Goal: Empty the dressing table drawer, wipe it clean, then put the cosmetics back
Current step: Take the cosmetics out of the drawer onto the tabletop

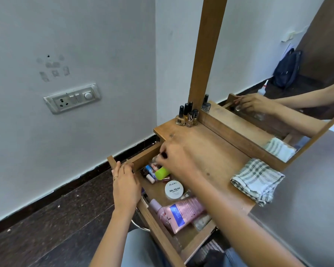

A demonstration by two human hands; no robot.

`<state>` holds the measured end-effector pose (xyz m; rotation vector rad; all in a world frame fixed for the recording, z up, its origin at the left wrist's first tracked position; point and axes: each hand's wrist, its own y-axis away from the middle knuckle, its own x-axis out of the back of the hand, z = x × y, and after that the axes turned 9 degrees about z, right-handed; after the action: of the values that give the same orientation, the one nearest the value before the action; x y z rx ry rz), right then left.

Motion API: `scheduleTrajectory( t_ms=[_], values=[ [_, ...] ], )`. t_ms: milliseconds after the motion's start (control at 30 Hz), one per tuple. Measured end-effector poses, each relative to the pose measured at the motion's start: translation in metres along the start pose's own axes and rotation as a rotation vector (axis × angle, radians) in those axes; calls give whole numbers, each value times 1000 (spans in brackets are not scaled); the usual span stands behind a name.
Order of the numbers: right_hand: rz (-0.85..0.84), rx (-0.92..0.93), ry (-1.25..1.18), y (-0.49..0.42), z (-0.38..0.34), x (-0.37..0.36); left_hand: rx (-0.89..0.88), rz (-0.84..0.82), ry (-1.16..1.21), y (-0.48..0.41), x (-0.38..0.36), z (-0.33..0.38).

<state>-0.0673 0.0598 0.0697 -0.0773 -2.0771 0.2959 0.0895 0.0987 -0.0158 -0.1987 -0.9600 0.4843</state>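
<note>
Drawer (141,159) pulled out from under the wooden surface (210,151), still full of cosmetics. Left hand (125,185) has its fingers curled over the drawer's rim near the corner, gripping it; ring (115,178) on one finger. Right hand (178,160) reaches into the far end of the drawer, fingers bunched and pointing down over the small items. It is blurred, so I cannot tell if it is pinching one. Just beside those fingers are a green-capped bottle (162,172) and a few small tubes (150,173) lying on their sides. Mid-drawer is a round white jar (174,189) labelled NAIL POLISH, and nearer the person a pink tube (183,212) lies flat. On the surface, a cluster of nail polish bottles (187,115) stands upright at the back corner against the mirror (278,74) frame. A folded checked cloth (257,181) lies at the surface's right edge, apart from both hands. Switchboard (72,98) on the wall to the left.
</note>
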Motion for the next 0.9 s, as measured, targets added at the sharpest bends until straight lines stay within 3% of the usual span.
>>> scheduleTrajectory(
  t_ms=[100, 233, 533, 900],
  values=[
    [94, -59, -55, -44, 22, 46, 12, 2, 2, 0, 0, 1],
    [108, 1, 40, -98, 44, 76, 6, -1, -7, 1, -1, 1],
    [-42, 150, 379, -131, 56, 70, -9, 8, -16, 1, -2, 2],
    [-35, 134, 444, -139, 53, 66, -2, 3, -13, 3, 1, 3]
  ],
)
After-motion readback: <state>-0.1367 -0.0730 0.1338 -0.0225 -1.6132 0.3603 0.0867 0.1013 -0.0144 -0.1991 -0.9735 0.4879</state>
